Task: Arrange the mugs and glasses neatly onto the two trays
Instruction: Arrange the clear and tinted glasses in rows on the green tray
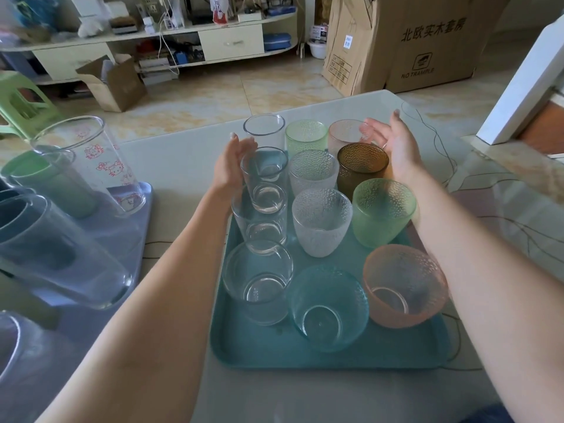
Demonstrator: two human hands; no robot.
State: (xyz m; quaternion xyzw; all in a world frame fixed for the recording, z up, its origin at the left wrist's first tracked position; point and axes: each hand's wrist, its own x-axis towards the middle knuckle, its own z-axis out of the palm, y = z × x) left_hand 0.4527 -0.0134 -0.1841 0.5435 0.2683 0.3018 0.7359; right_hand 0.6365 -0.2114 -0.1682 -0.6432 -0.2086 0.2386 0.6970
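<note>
Pale glass-topped surface point(183, 166) in a cluttered living room carries two trays: a teal tray point(253, 346) straight ahead of us and a lavender tray point(143, 203) off at nine o'clock. On the teal tray the glasses stand upright in three columns running from six o'clock toward twelve. Our left hand point(232, 169), fingers straight and relaxed, lies flat against the nine o'clock side of a tall clear glass point(265, 178) in the left column. Our right hand point(393, 145), likewise spread and holding nothing, sits at the three o'clock side of the far rows, just beside the brown glass point(361, 166) and near the pink glass point(348, 132). We judge the coming move to be a squeeze inward, each hand pressing its own column toward the middle; the tall glasses could tip if pushed high
</note>
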